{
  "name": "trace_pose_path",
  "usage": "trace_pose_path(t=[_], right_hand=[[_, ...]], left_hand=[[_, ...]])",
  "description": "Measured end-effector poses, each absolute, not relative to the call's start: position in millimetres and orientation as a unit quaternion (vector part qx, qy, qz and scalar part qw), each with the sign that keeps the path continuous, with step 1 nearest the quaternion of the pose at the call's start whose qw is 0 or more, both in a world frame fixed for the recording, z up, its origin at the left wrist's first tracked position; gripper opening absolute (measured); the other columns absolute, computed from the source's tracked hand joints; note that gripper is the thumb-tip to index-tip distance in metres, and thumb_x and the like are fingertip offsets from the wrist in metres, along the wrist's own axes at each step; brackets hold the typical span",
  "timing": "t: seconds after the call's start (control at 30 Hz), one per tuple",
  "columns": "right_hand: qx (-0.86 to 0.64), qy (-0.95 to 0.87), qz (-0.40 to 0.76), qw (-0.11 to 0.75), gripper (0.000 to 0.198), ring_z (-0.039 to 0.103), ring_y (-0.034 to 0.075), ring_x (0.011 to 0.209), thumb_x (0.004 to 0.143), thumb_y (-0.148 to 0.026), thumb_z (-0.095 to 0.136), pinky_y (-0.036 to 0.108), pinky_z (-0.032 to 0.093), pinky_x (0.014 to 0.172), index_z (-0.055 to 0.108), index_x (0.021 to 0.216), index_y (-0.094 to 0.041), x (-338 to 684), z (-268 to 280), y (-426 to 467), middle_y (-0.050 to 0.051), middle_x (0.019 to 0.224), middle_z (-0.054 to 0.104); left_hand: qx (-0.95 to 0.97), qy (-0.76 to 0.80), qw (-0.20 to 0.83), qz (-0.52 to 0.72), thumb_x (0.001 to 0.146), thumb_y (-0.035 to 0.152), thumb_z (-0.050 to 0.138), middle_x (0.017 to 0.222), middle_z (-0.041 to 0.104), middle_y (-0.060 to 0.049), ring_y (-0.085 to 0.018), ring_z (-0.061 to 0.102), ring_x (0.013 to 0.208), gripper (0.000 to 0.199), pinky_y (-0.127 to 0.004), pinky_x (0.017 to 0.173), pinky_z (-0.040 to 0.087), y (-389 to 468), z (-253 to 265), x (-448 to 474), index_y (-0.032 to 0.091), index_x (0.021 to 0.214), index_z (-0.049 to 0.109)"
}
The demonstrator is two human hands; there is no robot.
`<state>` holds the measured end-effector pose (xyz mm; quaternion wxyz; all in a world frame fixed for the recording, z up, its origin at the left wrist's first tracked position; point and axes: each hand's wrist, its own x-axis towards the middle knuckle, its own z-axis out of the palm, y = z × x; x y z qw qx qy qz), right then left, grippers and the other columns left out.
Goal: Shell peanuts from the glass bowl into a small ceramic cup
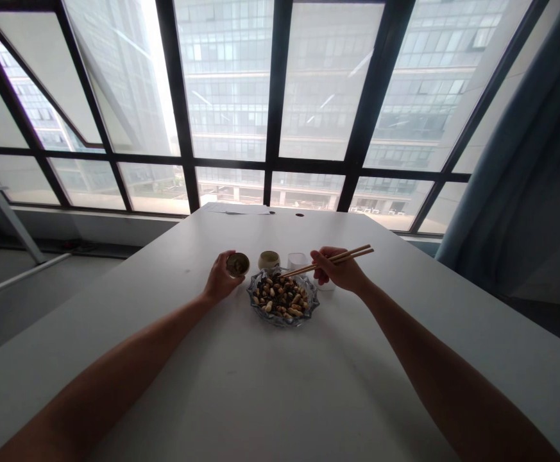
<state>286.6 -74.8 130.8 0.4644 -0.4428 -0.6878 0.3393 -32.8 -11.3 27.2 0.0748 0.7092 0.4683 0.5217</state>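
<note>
My left hand (220, 277) is closed around a small round cup (238, 264), its mouth tipped toward me; what lies inside is too dark to name. In my right hand (340, 268) is a pair of wooden chopsticks (351, 253), slanting down to the left. Their tips touch or hover over the back of a scalloped clear glass bowl (312, 310); I cannot tell which. Peanuts in their shells (280, 298) and darker pieces fill the bowl. Just behind it stand a pale round cup (269, 258) and a clear container (297, 260).
Another clear container (326, 285) is partly hidden beneath my right hand. Papers (238, 209) lie at the far end of the white table (260, 385). Large windows (231, 77) rise beyond, and a blue curtain (505, 147) hangs at the right.
</note>
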Motion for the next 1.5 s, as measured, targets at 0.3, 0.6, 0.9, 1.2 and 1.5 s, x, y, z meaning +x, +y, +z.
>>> trace_pose_path(t=[0.3, 0.6, 0.9, 1.2, 1.5], right_hand=[[-0.44, -0.679, 0.352, 0.471, 0.055, 0.059, 0.012, 0.037, 0.071, -0.071, 0.073, 0.019, 0.042, 0.033, 0.06, 0.066, -0.018, 288.9, 129.6, -72.7, 0.003, 0.049, 0.066], [-0.444, -0.676, 0.359, 0.467, 0.056, 0.058, 0.011, 0.036, 0.07, -0.07, 0.075, 0.018, 0.041, 0.032, 0.06, 0.065, -0.017, 292.5, 127.6, -69.9, 0.003, 0.05, 0.066], [-0.462, -0.697, 0.346, 0.426, 0.062, 0.059, 0.011, 0.036, 0.069, -0.076, 0.07, 0.017, 0.043, 0.033, 0.063, 0.064, -0.015, 299.4, 137.3, -74.3, 0.005, 0.05, 0.066], [-0.435, -0.729, 0.357, 0.39, 0.057, 0.061, 0.011, 0.04, 0.077, -0.071, 0.068, 0.018, 0.046, 0.036, 0.062, 0.065, -0.015, 294.6, 130.8, -73.0, 0.003, 0.052, 0.066], [-0.439, -0.702, 0.361, 0.43, 0.06, 0.06, 0.012, 0.038, 0.07, -0.075, 0.071, 0.018, 0.044, 0.034, 0.061, 0.066, -0.015, 301.2, 135.6, -70.1, 0.004, 0.051, 0.066]], left_hand=[[0.703, 0.471, 0.079, 0.526, 0.064, 0.026, 0.079, 0.129, 0.06, -0.014, -0.029, 0.06, 0.118, 0.069, -0.047, 0.099, 0.052, -9.6, 25.8, -32.3, 0.019, 0.127, 0.051], [0.664, 0.511, 0.183, 0.514, 0.059, 0.046, 0.087, 0.12, 0.068, -0.015, -0.028, 0.067, 0.102, 0.082, -0.043, 0.088, 0.057, -5.5, 25.9, -34.2, 0.015, 0.129, 0.056], [0.653, 0.521, 0.208, 0.509, 0.059, 0.048, 0.087, 0.117, 0.07, -0.015, -0.029, 0.069, 0.1, 0.085, -0.041, 0.087, 0.058, -7.6, 27.6, -34.2, 0.013, 0.13, 0.057], [0.659, 0.528, 0.215, 0.491, 0.064, 0.05, 0.084, 0.122, 0.068, -0.017, -0.03, 0.069, 0.105, 0.087, -0.042, 0.092, 0.056, -5.2, 26.2, -36.0, 0.012, 0.136, 0.053], [0.692, 0.556, 0.111, 0.447, 0.077, 0.057, 0.073, 0.144, 0.052, -0.022, -0.036, 0.048, 0.136, 0.083, -0.048, 0.112, 0.041, -5.6, 29.7, -36.7, 0.011, 0.141, 0.047]])
